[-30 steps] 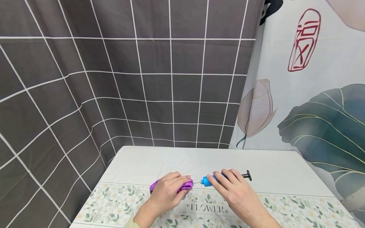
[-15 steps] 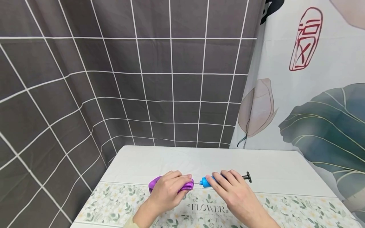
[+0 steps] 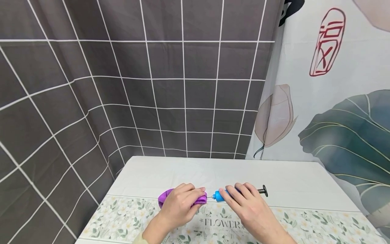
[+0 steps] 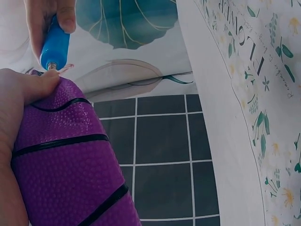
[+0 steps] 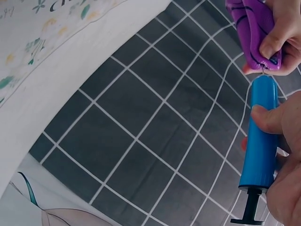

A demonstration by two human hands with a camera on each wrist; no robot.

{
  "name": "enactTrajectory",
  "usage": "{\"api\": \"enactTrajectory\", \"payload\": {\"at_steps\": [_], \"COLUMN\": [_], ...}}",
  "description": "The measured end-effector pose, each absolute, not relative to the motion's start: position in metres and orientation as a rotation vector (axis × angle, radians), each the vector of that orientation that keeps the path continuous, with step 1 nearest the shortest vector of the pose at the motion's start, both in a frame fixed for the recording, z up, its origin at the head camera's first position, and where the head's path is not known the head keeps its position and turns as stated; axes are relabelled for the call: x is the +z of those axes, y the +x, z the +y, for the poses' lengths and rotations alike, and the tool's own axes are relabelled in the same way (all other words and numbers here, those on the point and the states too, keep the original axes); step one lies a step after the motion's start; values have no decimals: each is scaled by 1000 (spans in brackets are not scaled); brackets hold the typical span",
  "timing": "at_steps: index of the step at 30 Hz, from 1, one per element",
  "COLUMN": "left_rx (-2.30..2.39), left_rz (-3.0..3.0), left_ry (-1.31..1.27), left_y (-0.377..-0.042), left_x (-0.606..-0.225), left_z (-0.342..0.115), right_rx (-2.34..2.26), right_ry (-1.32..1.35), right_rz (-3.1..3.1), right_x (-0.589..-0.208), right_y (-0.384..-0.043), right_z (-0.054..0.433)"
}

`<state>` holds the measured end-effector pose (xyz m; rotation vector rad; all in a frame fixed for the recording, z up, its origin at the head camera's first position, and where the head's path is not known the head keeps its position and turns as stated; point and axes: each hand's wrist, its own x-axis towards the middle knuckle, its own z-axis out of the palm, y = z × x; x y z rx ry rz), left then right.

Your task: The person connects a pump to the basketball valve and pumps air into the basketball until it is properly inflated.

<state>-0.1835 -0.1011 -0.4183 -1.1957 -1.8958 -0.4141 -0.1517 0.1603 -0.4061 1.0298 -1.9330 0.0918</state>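
Note:
My left hand [image 3: 179,205] grips a limp, folded purple ball [image 3: 165,198] with black lines and a pebbled skin, seen large in the left wrist view. Its thumb and fingers pinch the ball's right end. In my right hand [image 3: 253,210] is a small blue ball pump [image 5: 259,141], fingers wrapped round the barrel. A thin metal needle [image 3: 209,197] runs from the pump's tip to the ball's pinched end, where fingers hide its point. The black T-shaped handle [image 3: 264,190] sticks out at the pump's right end, its rod partly drawn out.
Both hands are above a table with a white cover [image 3: 170,169] and a floral band lettered FLOWER. A dark grey curtain with white grid lines [image 3: 198,91] hangs behind and to the left. A white curtain with leaf prints [image 3: 274,118] hangs at the right.
The pump and right hand have shifted slightly left and down, the pump's tip now a little nearer the ball. Slightly more of the ball shows left of the left hand.

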Motion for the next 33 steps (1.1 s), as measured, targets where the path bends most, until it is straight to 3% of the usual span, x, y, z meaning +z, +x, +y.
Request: {"api": "enactTrajectory", "payload": {"at_steps": [33], "left_rx": [-370], "left_rz": [-1914], "left_ry": [-1192], "left_y": [-183], "left_x": [-422], "left_z": [-98], "right_rx": [81], "right_ry": [1014], "right_rz": [-1930], "right_x": [-418], "right_y": [-153], "right_z": [153]}}
